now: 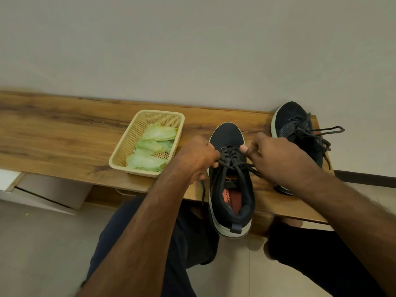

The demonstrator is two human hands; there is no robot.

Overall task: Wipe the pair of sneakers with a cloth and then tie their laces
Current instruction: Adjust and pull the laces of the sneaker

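Long wood-grain counter (64,133) runs along a plain grey wall (192,39), pale tiled floor (42,243) below. The near dark navy white-soled sneaker (230,181) sits at its front edge, heel overhanging, with left hand (196,156) and right hand (278,159) each pinching its dark laces (232,159). The other dark sneaker (297,133) sits just right, and a beige plastic basket (137,133) holding pale green cloths (150,151) sits left.

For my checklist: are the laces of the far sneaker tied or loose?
Tied: the far sneaker shows a bow, with laces looped beside it.

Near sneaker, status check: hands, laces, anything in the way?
Left hand and right hand both grip the laces of the near sneaker. Bow unfinished. Nothing in the way.
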